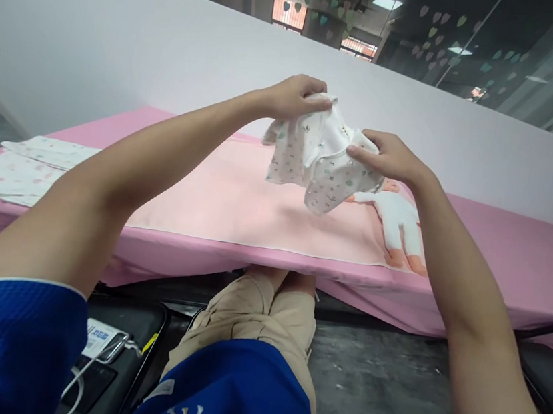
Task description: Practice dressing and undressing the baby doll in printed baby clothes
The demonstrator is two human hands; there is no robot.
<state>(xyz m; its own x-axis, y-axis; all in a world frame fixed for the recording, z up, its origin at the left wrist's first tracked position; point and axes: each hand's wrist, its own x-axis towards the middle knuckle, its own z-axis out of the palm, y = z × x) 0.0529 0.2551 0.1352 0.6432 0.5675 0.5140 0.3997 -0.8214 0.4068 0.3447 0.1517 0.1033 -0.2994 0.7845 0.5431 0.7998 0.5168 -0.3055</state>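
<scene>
A small white baby garment (315,161) with a tiny coloured print hangs in the air above the pink table (526,264). My left hand (293,96) pinches its upper edge, fingers closed on the cloth. My right hand (388,157) grips the other side, fingers closed too. Below and to the right of the garment lies a doll (398,225) in white with orange feet, partly hidden by my right hand and the cloth. A lighter pink mat (236,205) lies under the garment and the doll.
Folded printed cloths (19,165) lie at the table's left end. A white wall panel (124,54) stands right behind the table. Under the front edge are my knees, and a dark bag with a cable and card (103,347) sits on the floor at lower left.
</scene>
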